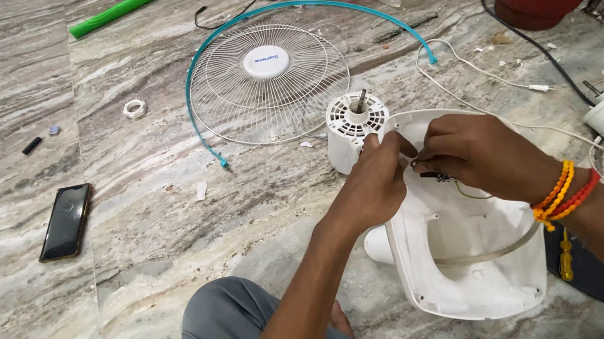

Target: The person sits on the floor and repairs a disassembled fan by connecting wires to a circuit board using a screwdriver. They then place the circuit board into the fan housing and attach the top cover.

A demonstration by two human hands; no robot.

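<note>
Fingertips of both hands are meeting over the upper edge of the white moulded-plastic fan base housing [469,247], which is lying open side up on the grey-veined marble floor [23,326]. Left hand [371,186] is reaching in from below, forearm angled up from the grey-trousered knee [227,331], fingers curled shut, pinching something too small to identify. Right hand [473,156] is coming in from the right, wrist bent, wearing orange and yellow bead bracelets [563,194]; its fingers are closing on a small dark part [435,173] just below the fingertips. White cylindrical fan motor with metal shaft [354,123] is standing just above the fingers, touching the housing. White wire fan guard with teal rim [267,76] is lying further above. Black smartphone [65,222] is resting well to the left of the fingers.
</note>
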